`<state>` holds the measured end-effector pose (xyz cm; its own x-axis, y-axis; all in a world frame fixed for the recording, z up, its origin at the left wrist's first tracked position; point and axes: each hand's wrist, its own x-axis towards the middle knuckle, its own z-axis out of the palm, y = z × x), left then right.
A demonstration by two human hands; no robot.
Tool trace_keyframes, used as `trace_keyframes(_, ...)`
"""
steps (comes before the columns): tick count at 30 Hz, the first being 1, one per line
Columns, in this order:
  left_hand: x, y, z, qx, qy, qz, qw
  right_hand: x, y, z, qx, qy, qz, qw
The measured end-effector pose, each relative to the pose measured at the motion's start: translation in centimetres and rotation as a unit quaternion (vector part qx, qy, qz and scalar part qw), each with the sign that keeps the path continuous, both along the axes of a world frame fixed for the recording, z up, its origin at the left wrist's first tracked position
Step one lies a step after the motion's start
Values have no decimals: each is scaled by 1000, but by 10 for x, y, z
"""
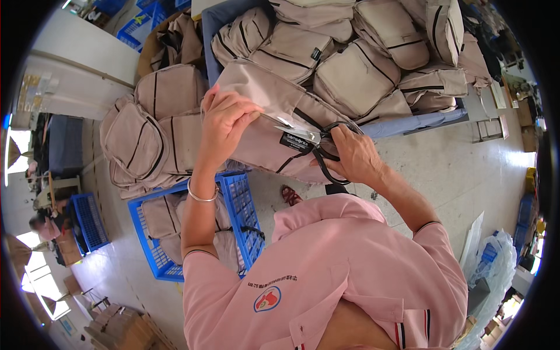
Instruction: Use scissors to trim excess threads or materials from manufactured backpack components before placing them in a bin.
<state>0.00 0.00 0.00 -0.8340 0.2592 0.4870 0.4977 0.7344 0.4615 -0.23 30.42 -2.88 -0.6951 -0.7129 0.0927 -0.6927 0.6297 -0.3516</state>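
A pinkish-beige bag (256, 143) lies across in front of me, with a black label (293, 142) and dark zipper strips. My right hand (353, 154) grips scissors (330, 166) by their black handles. Their silver blades are parted and point left, just above the label. Over the bag's left part, my left hand (224, 125) is raised with thumb and forefinger pinched together near the blade tips. What the pinch holds is too small to make out. A bracelet circles my left wrist.
A blue-lined bin (402, 129) heaped with similar bags stands ahead. More bags (137, 137) are piled at the left. Below them, a blue plastic crate (153, 256) holds further bags. Clear plastic wrapping (496, 274) sits on the floor at the right.
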Motion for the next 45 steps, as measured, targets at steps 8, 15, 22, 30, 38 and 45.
trace_keyframes(8, 7, -1, -2, 8, -3, -9, 1000, 14, -4, -8, -40, 22, -63, 997)
trace_keyframes(15, 11, 0, -4, 0, -4, -9, 1000, 15, -7, -5, -31, 31, -54, 998)
trace_keyframes(22, 12, -1, -5, 10, -5, -11, 1000, 19, -7, -8, -5, 3, -57, 998)
trace_keyframes(30, 12, 1, -7, 13, -18, -1, 1000, 25, -4, -32, -39, 78, -65, 994)
trace_keyframes(38, 14, 0, -8, 10, -5, -11, 1000, 26, -7, -13, -34, 60, -86, 994)
trace_keyframes(45, 37, -1, -14, 17, 26, 40, 999, 26, -11, -21, -2, 58, -53, 997)
